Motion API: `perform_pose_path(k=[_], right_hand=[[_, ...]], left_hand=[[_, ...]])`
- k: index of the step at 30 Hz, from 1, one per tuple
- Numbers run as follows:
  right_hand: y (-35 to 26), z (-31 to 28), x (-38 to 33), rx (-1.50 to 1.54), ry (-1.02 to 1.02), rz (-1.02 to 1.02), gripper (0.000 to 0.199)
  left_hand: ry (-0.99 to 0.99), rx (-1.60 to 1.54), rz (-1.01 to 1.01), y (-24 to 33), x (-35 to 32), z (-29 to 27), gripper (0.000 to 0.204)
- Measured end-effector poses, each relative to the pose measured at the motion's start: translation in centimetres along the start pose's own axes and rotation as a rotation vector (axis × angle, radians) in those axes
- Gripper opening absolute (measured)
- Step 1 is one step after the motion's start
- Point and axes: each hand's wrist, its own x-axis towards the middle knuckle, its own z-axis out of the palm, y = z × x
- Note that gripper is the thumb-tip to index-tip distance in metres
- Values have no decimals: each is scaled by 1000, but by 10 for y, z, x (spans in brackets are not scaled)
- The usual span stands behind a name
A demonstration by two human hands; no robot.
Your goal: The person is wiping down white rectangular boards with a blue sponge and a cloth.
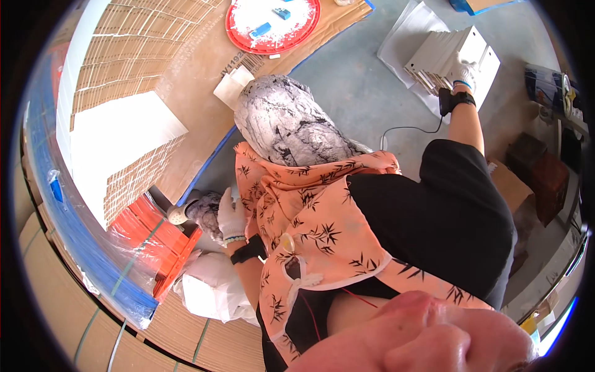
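My right hand (465,72), in a white knitted glove with a blue cuff edge, is at the stack of white panels (437,53) on the right. Its fingers are bent over the front panel; the glove and panel are both so bright that the fingertips are hard to make out. The panels stand close together on a white sheet (396,37), and small holes show in them. My left hand (232,218), also gloved, hangs beside my patterned trouser leg near the orange apron (322,229). Its fingers are apart, with nothing held.
Stacked cartons with a white board (118,142) on top rise at the left. A red round tray (297,40) of white powder with blue blocks lies on cardboard ahead. An orange-red pallet (176,263) and a white bag (217,288) are at lower left. A cable (409,128) runs from my right wrist strap.
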Motion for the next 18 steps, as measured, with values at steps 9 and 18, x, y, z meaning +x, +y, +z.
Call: perform_pose_path(k=[9, 18], right_hand=[[-115, -59, -84, 286, -54, -589, 60], [-304, -194, -417, 921, -1619, -1294, 40]], left_hand=[[125, 23, 175, 75, 54, -101, 49], [317, -1203, 340, 109, 95, -157, 22]])
